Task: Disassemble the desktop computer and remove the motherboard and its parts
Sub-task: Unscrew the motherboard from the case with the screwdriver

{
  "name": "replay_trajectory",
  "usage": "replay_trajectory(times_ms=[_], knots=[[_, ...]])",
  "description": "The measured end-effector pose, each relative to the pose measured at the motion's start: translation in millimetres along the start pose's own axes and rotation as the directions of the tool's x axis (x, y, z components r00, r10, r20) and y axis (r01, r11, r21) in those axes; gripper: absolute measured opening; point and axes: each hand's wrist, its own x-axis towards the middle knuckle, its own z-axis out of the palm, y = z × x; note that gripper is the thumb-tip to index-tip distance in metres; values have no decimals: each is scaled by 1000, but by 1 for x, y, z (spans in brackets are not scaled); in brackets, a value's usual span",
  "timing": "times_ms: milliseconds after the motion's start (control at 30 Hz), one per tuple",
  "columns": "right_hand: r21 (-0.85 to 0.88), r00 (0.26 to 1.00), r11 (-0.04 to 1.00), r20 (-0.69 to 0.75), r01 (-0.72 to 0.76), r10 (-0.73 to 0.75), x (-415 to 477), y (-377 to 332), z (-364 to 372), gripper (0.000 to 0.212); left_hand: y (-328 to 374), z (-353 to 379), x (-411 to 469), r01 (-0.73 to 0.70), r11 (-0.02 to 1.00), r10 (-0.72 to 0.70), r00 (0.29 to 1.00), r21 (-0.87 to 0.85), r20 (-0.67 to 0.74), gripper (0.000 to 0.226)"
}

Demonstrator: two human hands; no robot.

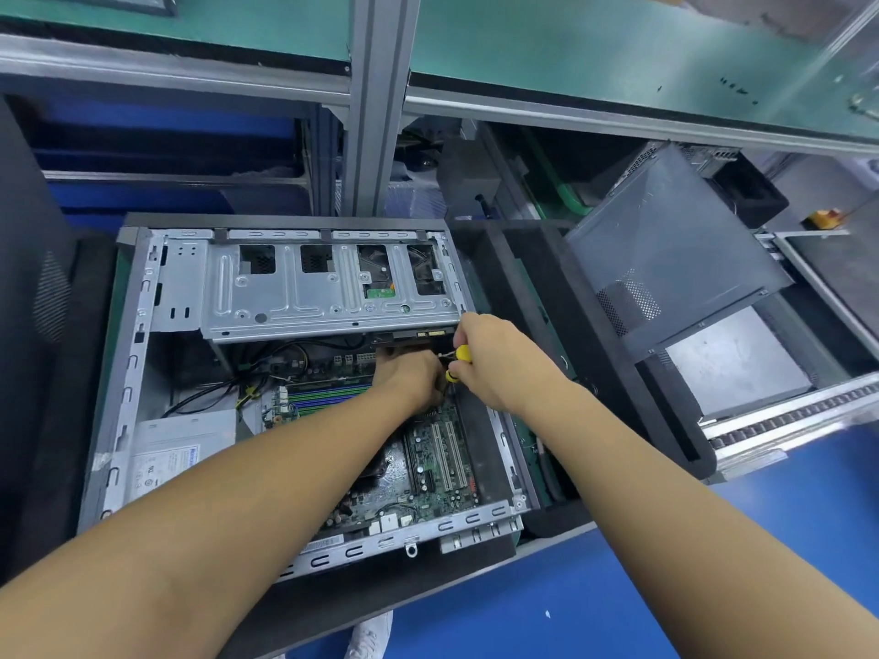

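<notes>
While the computer case [128, 373] lay open on a black pad [428, 577], both hands reached inside, toward its 1 o'clock corner. The right hand [499, 359] had its grip closed round a screwdriver [462, 354] with a yellow handle. The tool pointed down at the motherboard [428, 449], most likely to turn a screw that holds the board in. The left hand [409, 378] was just beside it, at its 9 o'clock, low under the edge of the silver drive cage [285, 297]. Its fingers were tucked out of sight, so I cannot tell if its grip held anything; maybe it was keeping the tool tip steady. The green motherboard had not come out yet. It lay flat on the bottom of the case, from the middle down to 5 o'clock. A gray power box [180, 449] sat at 8 o'clock. A side cover [666, 249] leaned well apart at 2 o'clock, likely put there so the hands could get in.
</notes>
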Motion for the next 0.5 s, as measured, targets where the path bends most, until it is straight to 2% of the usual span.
replay_trajectory(times_ms=[167, 333, 500], knots=[[20, 1000, 1000, 7, 23, -23, -1, 1, 5, 17, 2, 10, 3, 19, 1000, -19, 997, 4, -78, 17], [-72, 1000, 997, -5, -23, 23, -5, 2, 8, 17, 1, 16, 5, 20, 999, -17, 995, 32, -94, 18], [-72, 997, 995, 6, -73, 74, -5, -2, 9, 33, -2, 21, 7, 14, 1000, -12, 994, 20, -109, 17]])
